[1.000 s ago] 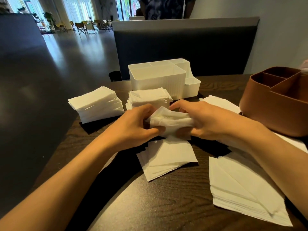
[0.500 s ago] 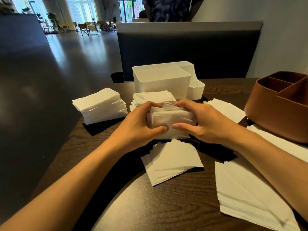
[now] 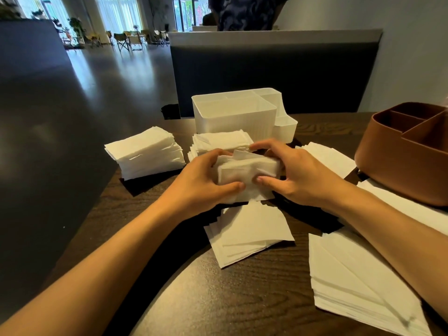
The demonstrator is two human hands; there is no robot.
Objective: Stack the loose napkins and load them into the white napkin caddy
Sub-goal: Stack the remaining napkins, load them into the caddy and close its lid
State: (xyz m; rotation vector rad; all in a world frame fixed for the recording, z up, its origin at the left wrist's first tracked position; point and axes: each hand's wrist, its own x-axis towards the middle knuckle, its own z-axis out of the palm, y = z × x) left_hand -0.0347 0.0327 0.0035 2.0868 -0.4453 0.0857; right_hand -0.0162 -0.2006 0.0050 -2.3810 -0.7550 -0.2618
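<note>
Both hands — left hand [image 3: 203,183], right hand [image 3: 300,173] — fingers curled round the napkin bundle [image 3: 247,173], squaring edges so I can fit it into the white caddy [image 3: 232,117].

A: Desk [image 3: 242,299]?
B: Dark wood, open grain, low sheen where light falls.
A: The bundle [image 3: 247,169] my hands hold?
B: Thin soft paper, matt, slightly crumpled; same paper in the stacked napkins [image 3: 145,151].
A: White caddy [image 3: 236,122]?
B: Plastic, translucent, finely ribbed walls.
A: Brown caddy [image 3: 397,163]?
B: Smooth matt plastic. Floor [image 3: 121,76]: dark, glossy.
</note>
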